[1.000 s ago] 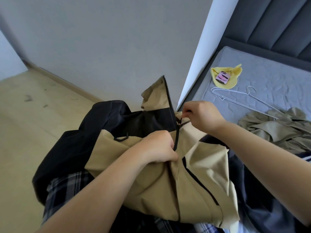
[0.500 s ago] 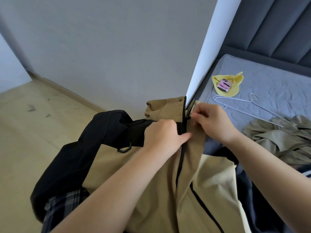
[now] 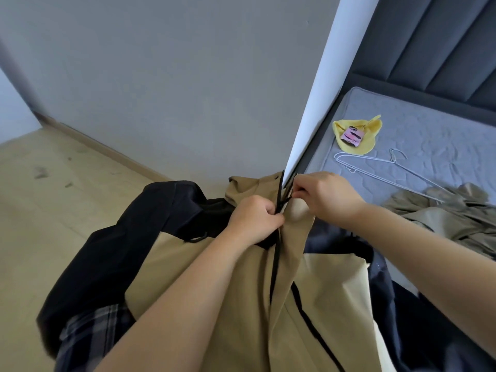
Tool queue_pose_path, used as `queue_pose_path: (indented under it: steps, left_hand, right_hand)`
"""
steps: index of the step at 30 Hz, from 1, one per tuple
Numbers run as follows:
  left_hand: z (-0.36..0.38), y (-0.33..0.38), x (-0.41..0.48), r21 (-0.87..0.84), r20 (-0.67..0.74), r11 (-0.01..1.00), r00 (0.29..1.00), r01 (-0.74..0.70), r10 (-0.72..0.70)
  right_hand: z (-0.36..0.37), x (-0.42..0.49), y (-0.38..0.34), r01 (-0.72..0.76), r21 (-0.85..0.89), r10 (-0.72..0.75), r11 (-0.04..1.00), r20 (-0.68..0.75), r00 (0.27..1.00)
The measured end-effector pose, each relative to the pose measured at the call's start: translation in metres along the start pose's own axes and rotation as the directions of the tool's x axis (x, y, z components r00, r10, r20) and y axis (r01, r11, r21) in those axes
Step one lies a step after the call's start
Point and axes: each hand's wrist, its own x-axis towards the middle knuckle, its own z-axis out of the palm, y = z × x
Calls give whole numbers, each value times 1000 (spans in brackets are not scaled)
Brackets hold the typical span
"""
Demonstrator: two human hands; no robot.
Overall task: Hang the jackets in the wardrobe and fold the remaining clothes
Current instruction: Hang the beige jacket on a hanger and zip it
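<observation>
Head view, looking down at both hands at work on a tan-and-black jacket (image 3: 220, 296), which is held up in front of the person, near the corner of the bed, its collar end raised and its body hanging toward the bottom of the frame. The left hand (image 3: 252, 221) has its fingers curled tight around the jacket's front edge, just left of the black zip (image 3: 274, 267). The right hand (image 3: 326, 198) meets it from the other side, thumb and forefinger closed in a pinch on the zip near the collar; whether the slider itself lies between them cannot be told. The two hands are nearly touching. The zip runs as a dark line down from the hands between the tan front panels. A black sleeve of the jacket drapes to the left over a plaid garment (image 3: 86, 339), and a dark navy garment (image 3: 418, 326) lies under the jacket at lower right. On the grey mattress (image 3: 434, 122) rest a white wire hanger (image 3: 386, 163), a yellow cloth (image 3: 369, 130) carrying a small pink item (image 3: 352, 135), and a crumpled olive garment (image 3: 453, 221), which the hanger's far end touches. A white vertical panel edge (image 3: 322, 98) stands between the grey wall (image 3: 161, 76) and the dark padded headboard (image 3: 442, 47). Wooden floor (image 3: 37, 210) fills the left.
</observation>
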Motion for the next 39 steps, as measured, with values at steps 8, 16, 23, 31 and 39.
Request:
queue_pose_path:
  steps: [8, 16, 23, 31, 39]
  left_hand:
    - [-1, 2, -3, -50, 36, 998, 998, 45, -43]
    - [-4, 4, -4, -150, 9, 987, 999, 53, -53]
    - [-5, 1, -6, -107, 0, 993, 999, 43, -43]
    - [-1, 0, -4, -49, 2, 999, 1000, 9, -9]
    - [2, -3, -3, -12, -9, 1000, 1000, 20, -20]
  right_hand:
    - [-1, 31, 20, 182, -193, -140, 964, 211, 967]
    - [8, 96, 31, -138, -222, 158, 965, 76, 984]
    - [46, 67, 65, -700, 282, 669, 656, 212, 713]
    - [109, 10, 78, -758, 23, 503, 651, 736, 454]
    - [93, 28, 82, -743, 225, 570, 630, 516, 640]
